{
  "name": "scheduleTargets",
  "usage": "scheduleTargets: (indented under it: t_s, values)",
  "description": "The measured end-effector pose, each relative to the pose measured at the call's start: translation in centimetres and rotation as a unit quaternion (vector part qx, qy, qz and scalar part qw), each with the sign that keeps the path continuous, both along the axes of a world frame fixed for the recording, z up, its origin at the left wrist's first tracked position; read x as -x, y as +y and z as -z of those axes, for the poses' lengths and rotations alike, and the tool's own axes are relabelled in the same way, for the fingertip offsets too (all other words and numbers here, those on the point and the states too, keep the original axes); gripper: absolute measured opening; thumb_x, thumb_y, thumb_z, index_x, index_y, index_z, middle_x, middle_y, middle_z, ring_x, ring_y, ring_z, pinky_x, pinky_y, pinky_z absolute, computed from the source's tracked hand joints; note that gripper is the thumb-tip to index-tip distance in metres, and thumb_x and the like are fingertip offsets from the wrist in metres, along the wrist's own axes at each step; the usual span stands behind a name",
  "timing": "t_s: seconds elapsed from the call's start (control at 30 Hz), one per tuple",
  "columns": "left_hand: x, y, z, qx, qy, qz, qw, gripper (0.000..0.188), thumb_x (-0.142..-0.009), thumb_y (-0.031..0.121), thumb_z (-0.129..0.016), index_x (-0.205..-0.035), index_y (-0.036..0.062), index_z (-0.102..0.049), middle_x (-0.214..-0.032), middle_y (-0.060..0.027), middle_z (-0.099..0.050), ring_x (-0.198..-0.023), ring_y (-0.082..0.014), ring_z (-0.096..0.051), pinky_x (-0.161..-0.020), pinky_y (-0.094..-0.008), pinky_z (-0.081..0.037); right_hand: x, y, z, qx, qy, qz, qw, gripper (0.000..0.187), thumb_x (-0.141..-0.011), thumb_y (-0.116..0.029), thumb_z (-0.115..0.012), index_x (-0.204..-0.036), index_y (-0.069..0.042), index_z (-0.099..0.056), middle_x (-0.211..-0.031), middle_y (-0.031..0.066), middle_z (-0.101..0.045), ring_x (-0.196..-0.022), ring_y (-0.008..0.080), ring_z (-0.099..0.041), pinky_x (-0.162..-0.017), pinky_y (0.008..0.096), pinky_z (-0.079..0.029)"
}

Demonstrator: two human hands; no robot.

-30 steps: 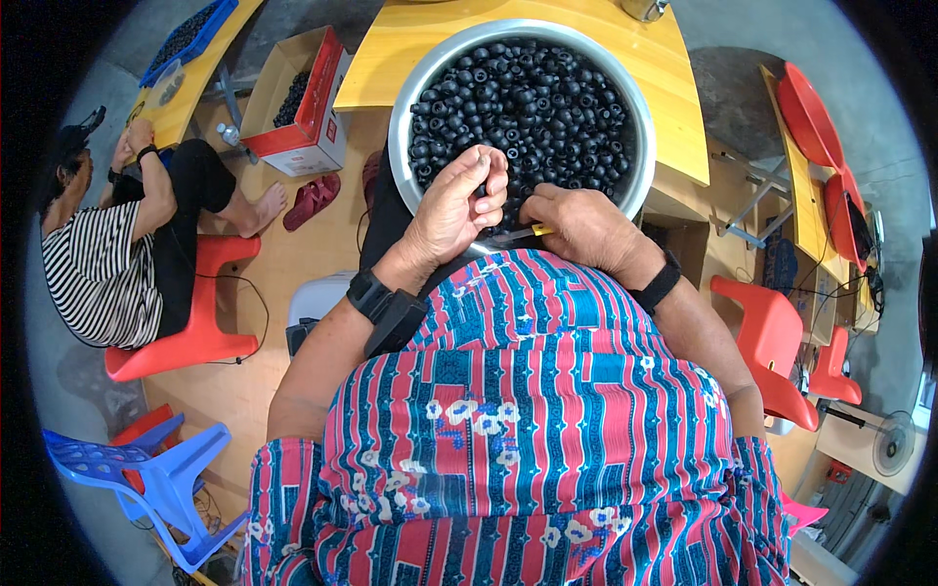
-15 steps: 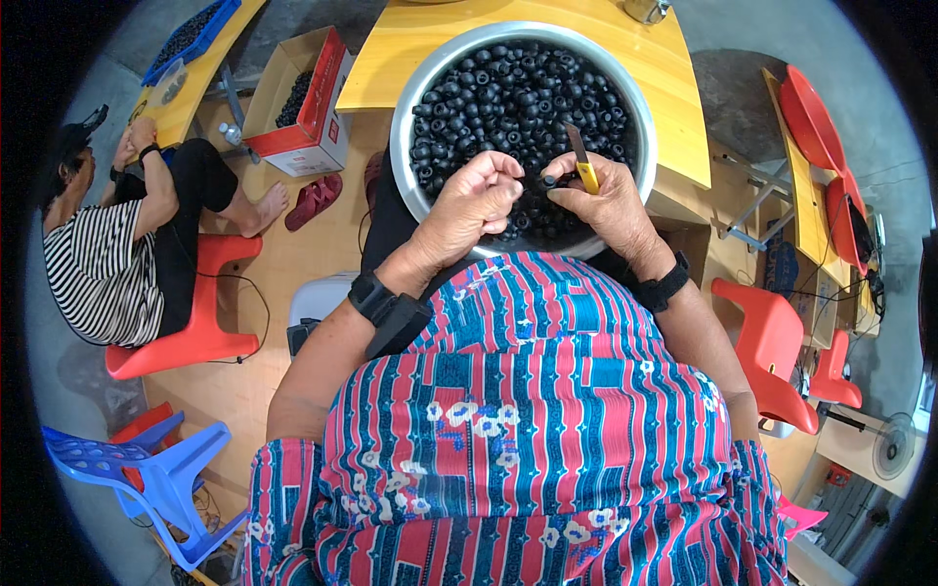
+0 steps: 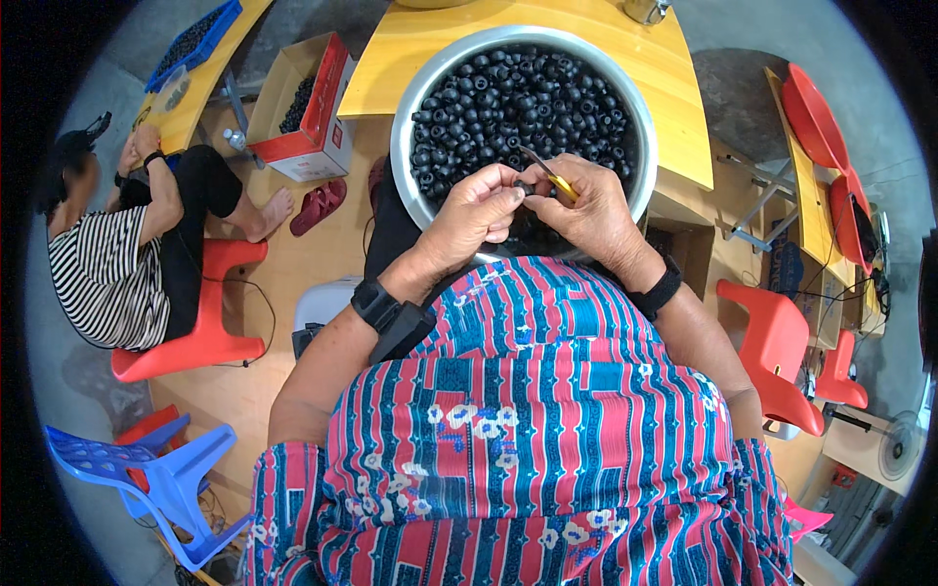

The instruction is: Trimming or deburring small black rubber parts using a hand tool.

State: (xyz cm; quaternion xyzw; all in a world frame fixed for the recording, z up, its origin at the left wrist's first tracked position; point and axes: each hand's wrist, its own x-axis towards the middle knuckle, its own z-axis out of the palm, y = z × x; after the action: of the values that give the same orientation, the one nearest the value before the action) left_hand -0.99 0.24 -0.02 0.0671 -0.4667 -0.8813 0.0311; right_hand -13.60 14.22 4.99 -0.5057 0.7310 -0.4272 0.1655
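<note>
One small round black piece (image 3: pixel 523 187) is pinched between curled left hand (image 3: pixel 479 208) and right hand (image 3: pixel 591 207), which also grips a yellow-handled knife (image 3: pixel 564 188), above the silver metal basin (image 3: pixel 402 146), toward its near edge. Red print marks a red-and-white cardboard box (image 3: pixel 318 161).

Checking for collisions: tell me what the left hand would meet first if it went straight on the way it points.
The left hand would likely meet the small black piece between the hands first, then the right hand; exact depth is unclear.

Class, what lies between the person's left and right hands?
In the head view, a small, rounded black piece lies between the left hand and right hand.
</note>
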Motion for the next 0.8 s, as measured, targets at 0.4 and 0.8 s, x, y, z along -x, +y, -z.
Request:
scheduleTargets:
  t_s: [0.4,0.8]
  values:
    - [-0.4,-0.5,-0.1,-0.153,-0.007,0.031,0.988,0.014,-0.099,0.022,-0.052,-0.104,0.0087,-0.053,-0.076,0.0046,-0.043,-0.061,-0.0025,-0.037,-0.052,-0.0161,-0.032,0.1,-0.4,0.6,0.057,-0.026,-0.008,0.998,0.02,-0.079,-0.01,-0.071,-0.098,-0.004,-0.068,-0.083,0.0098,-0.065,-0.077,0.0205,-0.063,-0.072,0.0298,-0.049]
    - [-0.3,-0.8,0.0,-0.162,0.019,0.082,0.983,0.022,-0.101,0.029,-0.047,-0.113,0.0099,-0.05,-0.082,0.0019,-0.043,-0.064,-0.0051,-0.037,-0.054,-0.0175,-0.031,0.4,0.0,1.1,0.07,-0.072,0.04,0.994,0.018,-0.088,-0.017,-0.062,-0.091,0.0,-0.065,-0.084,0.0133,-0.065,-0.077,0.0232,-0.063,-0.072,0.0318,-0.049]
